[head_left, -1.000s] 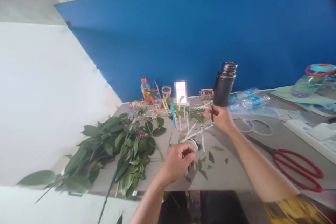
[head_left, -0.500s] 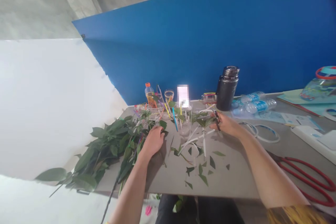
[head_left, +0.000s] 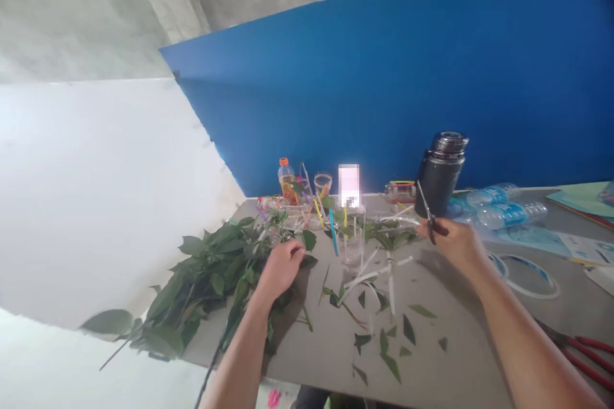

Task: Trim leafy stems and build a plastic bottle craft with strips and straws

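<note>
- Scissors [head_left: 430,222] in the right hand [head_left: 458,246], fingers closed round the handles, blade pointing up and away, just in front of the dark flask [head_left: 442,172].
- Left hand [head_left: 282,266] at the near right edge of the leafy branches [head_left: 201,281]; fingers curled, cannot tell whether they pinch a stem.
- Cut, by the look of it: leaf scraps [head_left: 409,330] scattered on the table [head_left: 330,345], between the forearms.
- Uncut, apparently: most of that leafy pile; leaves whole on stems.
- Beyond the scraps: loose white strips [head_left: 392,287]; clear cup [head_left: 350,250] with straws upright beside it or in it, cannot tell which.
- Far right: plastic bottles [head_left: 511,214] lying flat; red-handled shears [head_left: 590,358], not in hand.
</note>
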Demonstrator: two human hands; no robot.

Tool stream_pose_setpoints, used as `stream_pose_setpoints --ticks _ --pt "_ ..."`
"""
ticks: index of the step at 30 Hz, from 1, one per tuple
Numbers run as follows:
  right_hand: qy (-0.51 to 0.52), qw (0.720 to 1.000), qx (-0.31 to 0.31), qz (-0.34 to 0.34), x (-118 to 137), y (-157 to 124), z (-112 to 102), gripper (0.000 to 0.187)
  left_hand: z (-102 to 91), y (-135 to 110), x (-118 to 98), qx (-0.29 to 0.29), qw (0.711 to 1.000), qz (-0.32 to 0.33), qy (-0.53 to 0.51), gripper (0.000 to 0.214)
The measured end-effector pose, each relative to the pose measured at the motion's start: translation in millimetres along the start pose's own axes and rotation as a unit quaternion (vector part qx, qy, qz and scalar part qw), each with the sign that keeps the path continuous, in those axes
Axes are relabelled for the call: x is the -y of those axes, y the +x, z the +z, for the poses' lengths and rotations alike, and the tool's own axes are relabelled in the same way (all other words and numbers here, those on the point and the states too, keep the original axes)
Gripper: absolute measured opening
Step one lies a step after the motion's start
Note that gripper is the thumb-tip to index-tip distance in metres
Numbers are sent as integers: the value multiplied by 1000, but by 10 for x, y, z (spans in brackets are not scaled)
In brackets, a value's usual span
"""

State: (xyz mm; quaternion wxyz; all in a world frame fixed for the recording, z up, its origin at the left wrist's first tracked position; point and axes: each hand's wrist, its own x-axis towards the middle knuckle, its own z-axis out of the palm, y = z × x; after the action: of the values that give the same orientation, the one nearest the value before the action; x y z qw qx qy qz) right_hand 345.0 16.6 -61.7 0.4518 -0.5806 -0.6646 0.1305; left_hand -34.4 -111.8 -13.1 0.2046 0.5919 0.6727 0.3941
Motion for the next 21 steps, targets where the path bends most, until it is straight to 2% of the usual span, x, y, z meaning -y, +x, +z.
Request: stream_pose_setpoints --ticks 2,5,7,8,9,11,13,16,18,21 --pt "18 1000 7 -12 97 -53 19 43 118 -173 -222 39 999 -18 -19 18" --pt "114 991 2 -71 412 -256 91 37 372 -461 -621 72 988 5 -135 18" --pt "152 978 58 -134 647 -442 169 28 526 -585 -842 80 973 37 -212 38" --pt "162 968 93 -167 745 -535 212 24 588 -614 -920 84 968 77 -223 51" --pt "178 956 129 -193 822 -619 254 23 638 -622 -973 91 963 117 -226 53" --pt "216 932 183 -226 908 -743 326 25 706 -598 -1012 90 956 167 -223 44" --pt "227 926 204 -224 918 -795 372 24 743 -558 -994 75 958 165 -221 32" --pt "226 922 259 -177 874 -770 401 18 768 -526 -947 46 964 128 -229 25" --pt "246 901 329 -136 843 -730 402 16 782 -522 -932 41 964 117 -235 24" --pt "301 855 415 -77 813 -672 377 26 827 -526 -939 39 964 104 -243 25"
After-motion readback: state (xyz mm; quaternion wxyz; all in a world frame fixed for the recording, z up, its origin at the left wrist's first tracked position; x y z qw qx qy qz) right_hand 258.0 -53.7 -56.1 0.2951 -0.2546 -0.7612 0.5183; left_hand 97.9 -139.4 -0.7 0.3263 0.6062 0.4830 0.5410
